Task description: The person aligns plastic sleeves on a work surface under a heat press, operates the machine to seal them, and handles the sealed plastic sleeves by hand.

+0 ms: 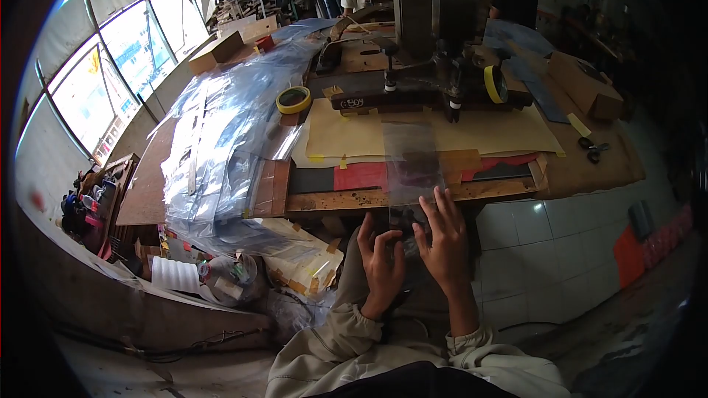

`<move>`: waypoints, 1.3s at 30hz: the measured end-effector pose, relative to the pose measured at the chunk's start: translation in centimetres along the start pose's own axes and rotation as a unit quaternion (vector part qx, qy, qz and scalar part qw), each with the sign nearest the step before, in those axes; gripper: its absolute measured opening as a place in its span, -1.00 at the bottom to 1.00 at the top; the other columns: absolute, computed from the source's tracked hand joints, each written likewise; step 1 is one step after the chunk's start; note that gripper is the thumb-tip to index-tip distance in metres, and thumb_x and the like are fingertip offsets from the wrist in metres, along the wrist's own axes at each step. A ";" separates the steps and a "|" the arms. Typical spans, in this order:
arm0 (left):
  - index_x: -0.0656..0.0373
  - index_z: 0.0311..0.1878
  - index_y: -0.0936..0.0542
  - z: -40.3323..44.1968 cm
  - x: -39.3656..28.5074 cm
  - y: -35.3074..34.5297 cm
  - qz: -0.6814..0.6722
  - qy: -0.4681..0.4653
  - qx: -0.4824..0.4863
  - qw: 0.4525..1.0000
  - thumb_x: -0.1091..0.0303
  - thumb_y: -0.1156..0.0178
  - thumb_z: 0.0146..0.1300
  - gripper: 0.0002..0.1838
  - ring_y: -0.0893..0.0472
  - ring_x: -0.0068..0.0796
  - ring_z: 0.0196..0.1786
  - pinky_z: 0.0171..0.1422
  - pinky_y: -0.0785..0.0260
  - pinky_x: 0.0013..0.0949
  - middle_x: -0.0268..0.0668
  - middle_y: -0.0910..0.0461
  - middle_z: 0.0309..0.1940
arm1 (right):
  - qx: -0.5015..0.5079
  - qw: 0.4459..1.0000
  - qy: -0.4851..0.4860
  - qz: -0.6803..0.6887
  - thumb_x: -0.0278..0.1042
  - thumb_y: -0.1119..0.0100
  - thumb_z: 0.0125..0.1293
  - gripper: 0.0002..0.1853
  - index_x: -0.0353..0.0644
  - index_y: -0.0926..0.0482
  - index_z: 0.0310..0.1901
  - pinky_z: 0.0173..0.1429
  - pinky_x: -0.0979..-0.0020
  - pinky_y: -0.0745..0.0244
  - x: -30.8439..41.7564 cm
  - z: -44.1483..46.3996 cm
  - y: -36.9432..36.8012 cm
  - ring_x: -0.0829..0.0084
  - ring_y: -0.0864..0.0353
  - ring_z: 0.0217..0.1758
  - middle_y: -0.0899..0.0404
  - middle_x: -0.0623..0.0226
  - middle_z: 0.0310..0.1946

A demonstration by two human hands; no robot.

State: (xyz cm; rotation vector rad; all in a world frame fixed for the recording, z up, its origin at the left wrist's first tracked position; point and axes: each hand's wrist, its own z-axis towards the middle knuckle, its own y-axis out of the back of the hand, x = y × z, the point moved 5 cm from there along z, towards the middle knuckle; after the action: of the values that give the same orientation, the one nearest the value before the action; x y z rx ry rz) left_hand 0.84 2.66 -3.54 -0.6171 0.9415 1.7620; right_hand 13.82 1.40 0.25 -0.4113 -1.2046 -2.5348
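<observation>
A strip of clear plastic sheet runs from under the machine head over the table's front wooden edge, its lower end hanging past it. My right hand is at the lower right of this strip, fingers stretched out and spread, fingertips overlapping its edge; whether they press on it I cannot tell. Lower and to the left, my left hand hovers before the table edge with fingers apart and slightly bent, nothing visible in it. Beneath the strip lie a cream sheet and a red piece.
Clear plastic sheets are heaped on the left of the table, with a yellow tape roll beside them. Another tape roll hangs on the machine. Scissors and a cardboard box lie right. Two people stand behind.
</observation>
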 end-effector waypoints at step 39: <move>0.19 -0.13 -0.57 0.0 0.3 0.0 -0.006 -0.001 0.006 1.000 0.56 -0.17 0.17 -0.81 -0.18 0.07 0.43 0.41 -0.13 -0.12 0.10 -0.13 0.38 | 0.002 0.998 -0.009 0.057 -0.39 -0.19 0.25 -0.48 -0.13 -0.39 0.27 0.39 0.16 -0.25 -0.3 -0.1 -0.2 0.03 -0.17 0.45 -0.24 0.06 0.35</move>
State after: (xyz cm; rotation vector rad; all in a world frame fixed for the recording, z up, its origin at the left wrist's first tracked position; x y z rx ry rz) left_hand 0.68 2.79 -3.75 -0.6110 0.9451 1.7454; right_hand 14.05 1.47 -0.06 -0.4880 -1.1595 -2.4364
